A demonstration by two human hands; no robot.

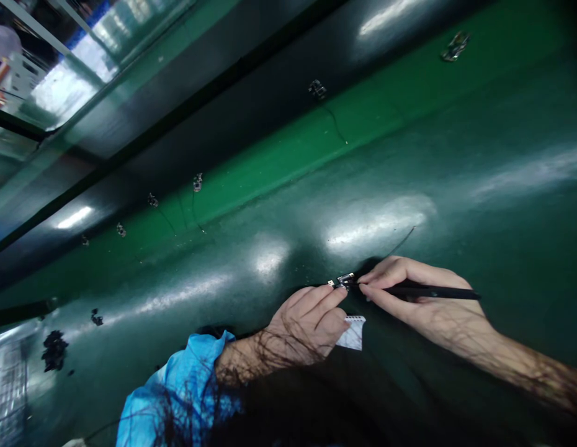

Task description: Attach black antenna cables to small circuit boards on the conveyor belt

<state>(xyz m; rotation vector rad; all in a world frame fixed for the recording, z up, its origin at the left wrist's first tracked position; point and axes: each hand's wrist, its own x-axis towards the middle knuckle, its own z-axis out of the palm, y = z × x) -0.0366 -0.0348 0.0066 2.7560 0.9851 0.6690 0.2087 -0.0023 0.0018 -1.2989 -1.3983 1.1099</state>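
Note:
My right hand (409, 288) grips slim black tweezers (437, 292), the back end sticking out past the hand. Their tip reaches a small circuit board (345, 278) on the green work surface. My left hand (311, 320) presses its fingertips on the board's near edge and steadies it. A white piece (352, 335) with a row of dark marks along its top pokes out from under the left hand's curled fingers. Beyond the right fingers a thin dark wire (402, 241) runs outward; its near end is hidden by the hand.
On the bright green belt (265, 167) lie several small circuit boards, among them one with a trailing wire (317, 90) and one farther right (455, 46). A pile of black parts (54, 349) and a clear plastic tray (9, 385) are at the left.

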